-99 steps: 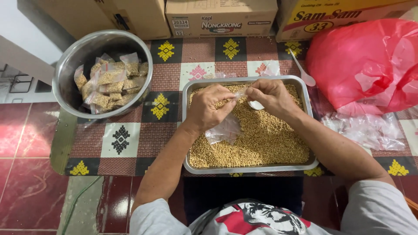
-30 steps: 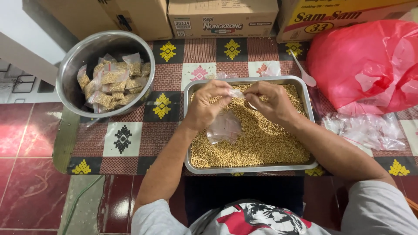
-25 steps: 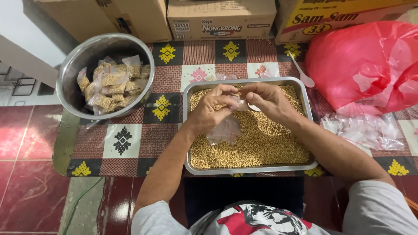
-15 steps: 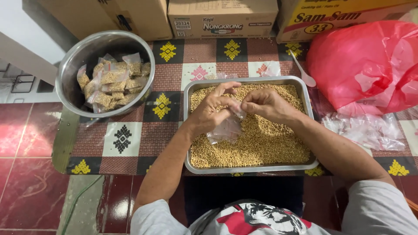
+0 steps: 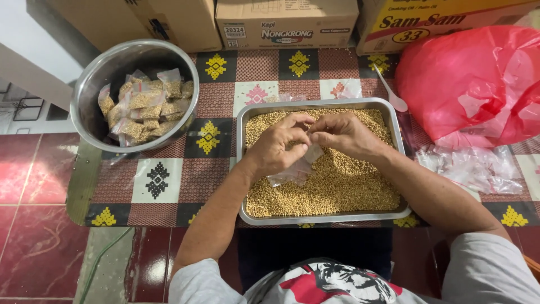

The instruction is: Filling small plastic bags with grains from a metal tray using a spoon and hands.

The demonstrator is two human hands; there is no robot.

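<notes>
A rectangular metal tray (image 5: 394,124) full of small tan grains sits in front of me on a patterned cloth. Over its upper middle, my left hand (image 5: 278,146) and my right hand (image 5: 343,132) meet, both pinching the top of a small clear plastic bag (image 5: 295,171). The bag hangs down over the grains, and I cannot tell how much is inside it. A white plastic spoon (image 5: 392,93) lies just beyond the tray's upper right corner.
A round steel bowl (image 5: 93,90) at the left holds several filled small bags. A large pink plastic bag (image 5: 478,84) lies at the right, with a heap of clear empty bags (image 5: 472,169) below it. Cardboard boxes (image 5: 287,22) line the far edge.
Both hands have shifted slightly left over the tray with the clear bag. The right fingers now press together with the left at the bag's top.
</notes>
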